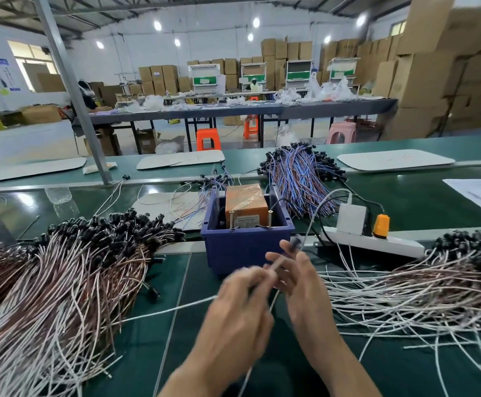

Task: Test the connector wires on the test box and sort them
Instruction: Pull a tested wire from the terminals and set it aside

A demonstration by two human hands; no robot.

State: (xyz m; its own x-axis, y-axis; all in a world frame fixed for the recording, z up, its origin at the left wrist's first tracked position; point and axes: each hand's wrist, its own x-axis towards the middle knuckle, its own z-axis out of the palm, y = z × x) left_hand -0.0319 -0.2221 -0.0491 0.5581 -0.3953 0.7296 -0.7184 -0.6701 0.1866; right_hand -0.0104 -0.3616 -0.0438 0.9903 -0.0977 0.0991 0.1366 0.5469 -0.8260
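Left hand (242,308) and right hand (301,282), pinch on one connector wire (170,307), tip up toward test box (245,247).

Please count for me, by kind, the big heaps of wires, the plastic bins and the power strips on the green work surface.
Big wire heaps: 3 (left heap, right heap, far blue-and-brown heap)
Blue plastic bin: 1
White power strip: 1
Total: 5
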